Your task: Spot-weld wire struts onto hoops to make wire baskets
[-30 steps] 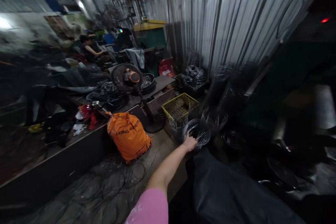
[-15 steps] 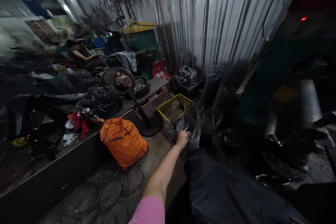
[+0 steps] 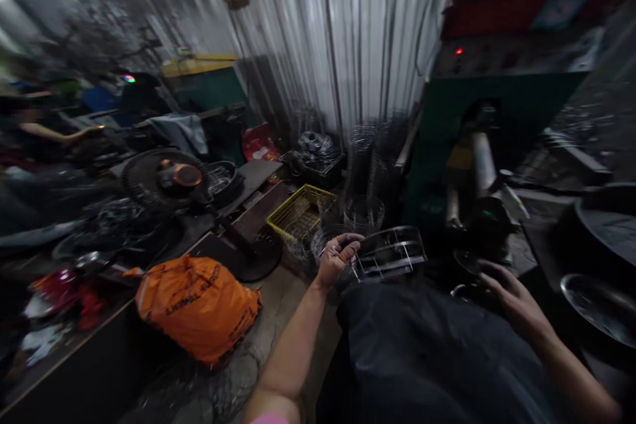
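My left hand (image 3: 340, 258) is closed on one end of a shiny wire frame (image 3: 392, 271). The frame has long rails joined by short crossbars and reaches out to the right, above the dark cloth (image 3: 427, 344) over my lap. Behind that hand, partly covered by it, stands a round wire mesh basket (image 3: 322, 238). On the other side my right hand (image 3: 511, 298) is raised and open, its fingers stretched to the left. It is nearest to some dark round metal pieces (image 3: 464, 265), and I cannot tell whether it touches them.
An orange sack (image 3: 199, 308) sits on the floor at left, with a fan (image 3: 169, 179) behind it. A yellow crate (image 3: 303, 209) stands ahead. At right are a green machine (image 3: 501, 99) and a large dark basin (image 3: 609, 225). A co-worker's arm (image 3: 64, 136) shows far left.
My left hand has come out of the wire basket and now holds the wire frame above the dark cloth. My right hand has risen into clear view. The view has swung to the right.
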### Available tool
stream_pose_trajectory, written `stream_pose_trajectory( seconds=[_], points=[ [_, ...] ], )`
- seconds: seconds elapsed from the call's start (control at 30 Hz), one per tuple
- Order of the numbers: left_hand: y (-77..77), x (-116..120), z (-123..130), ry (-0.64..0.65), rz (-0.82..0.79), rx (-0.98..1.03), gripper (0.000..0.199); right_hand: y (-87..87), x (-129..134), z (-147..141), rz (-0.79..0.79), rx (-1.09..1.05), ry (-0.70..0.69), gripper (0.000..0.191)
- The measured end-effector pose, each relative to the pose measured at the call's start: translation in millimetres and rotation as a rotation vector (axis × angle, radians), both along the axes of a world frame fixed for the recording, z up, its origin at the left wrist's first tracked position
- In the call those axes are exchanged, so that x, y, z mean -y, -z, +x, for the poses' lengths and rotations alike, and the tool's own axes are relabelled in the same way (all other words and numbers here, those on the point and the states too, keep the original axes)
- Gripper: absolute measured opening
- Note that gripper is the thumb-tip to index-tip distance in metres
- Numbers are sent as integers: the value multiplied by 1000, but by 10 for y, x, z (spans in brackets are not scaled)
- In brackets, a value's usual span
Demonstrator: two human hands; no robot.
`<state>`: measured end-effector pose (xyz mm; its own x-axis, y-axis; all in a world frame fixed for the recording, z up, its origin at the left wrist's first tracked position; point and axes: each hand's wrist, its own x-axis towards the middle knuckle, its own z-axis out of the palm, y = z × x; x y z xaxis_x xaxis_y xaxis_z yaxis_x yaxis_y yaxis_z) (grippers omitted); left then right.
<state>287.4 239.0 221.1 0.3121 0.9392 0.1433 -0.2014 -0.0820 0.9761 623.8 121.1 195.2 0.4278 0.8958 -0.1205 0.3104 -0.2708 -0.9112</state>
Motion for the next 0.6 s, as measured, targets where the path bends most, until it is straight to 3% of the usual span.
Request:
stream_pose_trajectory(
  seconds=[0.03, 0.1, 0.17, 0.23, 0.37, 0.5, 0.53, 0.6],
  points=[
    [-14, 68, 130, 54, -66, 43, 34, -134, -56, -40, 56, -23, -18, 45],
    [15, 161, 386, 177, -202, 101, 38, -271, -65, -97, 117, -184, -194, 50],
    [100, 203, 615, 271, -328, 143, 40, -237, 57, -147, 111, -428, -388, 54],
    [214, 204, 801, 288, -436, 163, 40, -104, 243, -208, 63, -658, -484, 53],
    [440, 202, 1003, 211, -541, -40, 40, 108, 492, -299, 89, -900, -303, 36],
    [537, 441, 1075, -104, -208, -307, 37, 84, 445, -298, 110, -922, -120, 28],
    [537, 552, 1106, -125, -122, -327, 38, 74, 421, -312, 93, -904, -85, 27],
    [524, 807, 1197, 31, -86, -322, 44, 88, 384, -378, 91, -835, -41, 25]
  ],
)
